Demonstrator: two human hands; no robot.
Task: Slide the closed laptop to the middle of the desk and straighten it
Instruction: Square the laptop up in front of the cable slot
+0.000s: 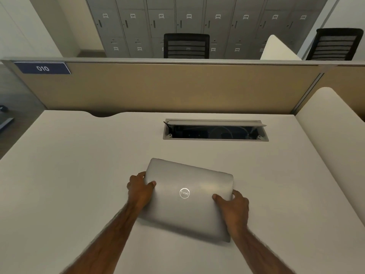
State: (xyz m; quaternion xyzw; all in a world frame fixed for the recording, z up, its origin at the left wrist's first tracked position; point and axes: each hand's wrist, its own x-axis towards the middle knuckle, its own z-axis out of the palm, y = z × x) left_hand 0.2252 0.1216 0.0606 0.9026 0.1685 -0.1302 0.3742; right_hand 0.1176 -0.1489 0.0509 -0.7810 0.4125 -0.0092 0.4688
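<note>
Silver laptop (188,198) lies closed near middle of desk (69,175), skewed clockwise; my left hand (139,191) and right hand (236,206) clamp opposite short edges, thumbs on lid, so I can twist it square with cable hatch (215,129).

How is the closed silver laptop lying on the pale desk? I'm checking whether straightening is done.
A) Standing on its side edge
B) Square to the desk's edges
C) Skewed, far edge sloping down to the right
C: the closed silver laptop lies flat but turned, its far edge sloping against the cable slot, with the left hand and right hand gripping its sides.
</note>
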